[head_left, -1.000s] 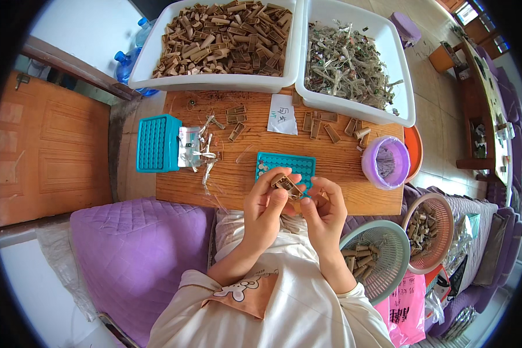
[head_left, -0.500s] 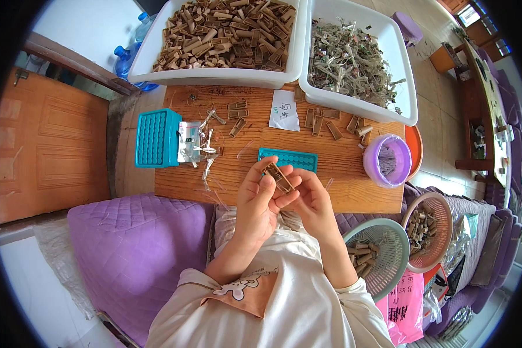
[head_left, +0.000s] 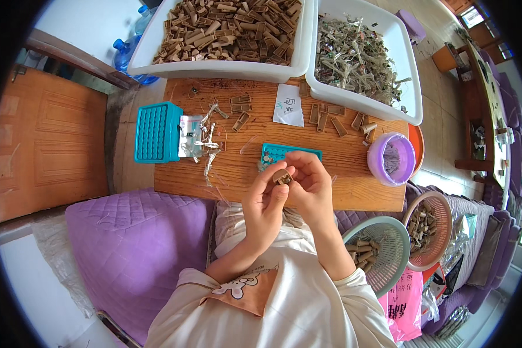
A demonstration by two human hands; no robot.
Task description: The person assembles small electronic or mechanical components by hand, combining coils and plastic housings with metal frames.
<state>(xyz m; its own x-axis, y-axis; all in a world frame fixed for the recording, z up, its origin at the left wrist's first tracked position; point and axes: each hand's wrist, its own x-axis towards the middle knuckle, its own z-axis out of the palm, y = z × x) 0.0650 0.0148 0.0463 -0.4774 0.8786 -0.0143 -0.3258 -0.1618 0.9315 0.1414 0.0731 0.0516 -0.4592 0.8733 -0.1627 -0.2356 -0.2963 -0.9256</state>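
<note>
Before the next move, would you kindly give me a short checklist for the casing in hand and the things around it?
1. Casing held: ok; the left hand has it over the table.
2. Right hand gripping the casing too: cannot tell; it is close, but any contact is hidden.
3. Parts seated inside the casing: cannot tell; too small to make out.
4. Tray fully in view: not ok; the hands cover part of it.
5. Loose casings on the table: ok; several lie beyond the tray.
6. Wires neatly bundled: not ok; they lie spread beside the teal box.
</note>
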